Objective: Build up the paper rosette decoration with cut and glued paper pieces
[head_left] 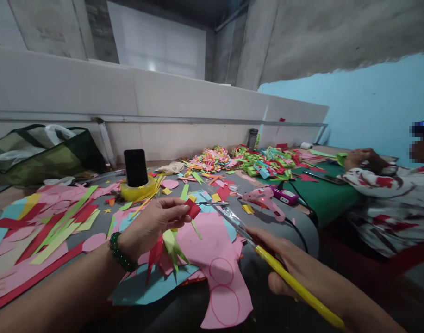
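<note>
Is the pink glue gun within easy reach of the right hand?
Probably yes: the pink glue gun lies just beyond the right hand, with nothing seen covering it. However, that hand grips a yellow-handled tool, which would likely need putting down first.

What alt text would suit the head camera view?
A person's left hand pinches a small red piece while the right hand holds yellow-handled scissors. Colorful pieces litter the gray table, with an upright phone and a pink glue gun; another person is at right.
</note>
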`<state>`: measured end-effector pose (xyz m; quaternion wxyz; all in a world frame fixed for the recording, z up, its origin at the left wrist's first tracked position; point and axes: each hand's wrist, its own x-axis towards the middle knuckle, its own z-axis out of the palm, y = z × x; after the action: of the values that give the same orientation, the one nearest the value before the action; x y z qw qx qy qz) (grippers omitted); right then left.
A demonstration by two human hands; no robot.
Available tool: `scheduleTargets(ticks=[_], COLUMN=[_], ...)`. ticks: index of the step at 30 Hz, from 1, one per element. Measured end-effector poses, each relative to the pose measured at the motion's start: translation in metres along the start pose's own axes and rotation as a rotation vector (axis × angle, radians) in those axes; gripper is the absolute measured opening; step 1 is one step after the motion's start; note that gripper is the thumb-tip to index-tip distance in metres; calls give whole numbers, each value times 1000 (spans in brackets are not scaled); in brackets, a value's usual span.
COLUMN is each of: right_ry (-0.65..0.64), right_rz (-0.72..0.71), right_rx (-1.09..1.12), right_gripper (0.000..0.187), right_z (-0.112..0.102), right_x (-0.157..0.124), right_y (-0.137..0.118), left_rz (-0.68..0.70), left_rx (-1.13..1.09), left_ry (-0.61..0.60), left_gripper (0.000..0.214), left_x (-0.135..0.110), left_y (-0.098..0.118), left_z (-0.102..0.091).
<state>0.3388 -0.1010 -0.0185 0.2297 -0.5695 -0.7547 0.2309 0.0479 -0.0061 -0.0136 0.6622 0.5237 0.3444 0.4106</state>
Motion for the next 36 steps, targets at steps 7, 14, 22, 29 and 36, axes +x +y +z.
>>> scheduleTargets(ticks=[7, 14, 22, 29, 36], right_ry=[-104, -137, -113, -65, 2], right_rz=[38, 11, -78, -82, -98], right_rx=[-41, -86, -71, -82, -39], right_gripper=[92, 76, 69, 61, 49], right_z=[5, 4, 3, 8, 12], right_x=[5, 9, 7, 7, 8], right_y=[-15, -38, -31, -23, -20], left_rz=[16, 6, -6, -17, -22], left_rx=[16, 9, 4, 0, -10], left_ry=[-53, -46, -36, -31, -34], left_gripper=[16, 20, 19, 17, 16], left_x=[-2, -3, -2, -1, -1], left_y=[2, 0, 0, -2, -5], left_z=[6, 8, 10, 9, 6])
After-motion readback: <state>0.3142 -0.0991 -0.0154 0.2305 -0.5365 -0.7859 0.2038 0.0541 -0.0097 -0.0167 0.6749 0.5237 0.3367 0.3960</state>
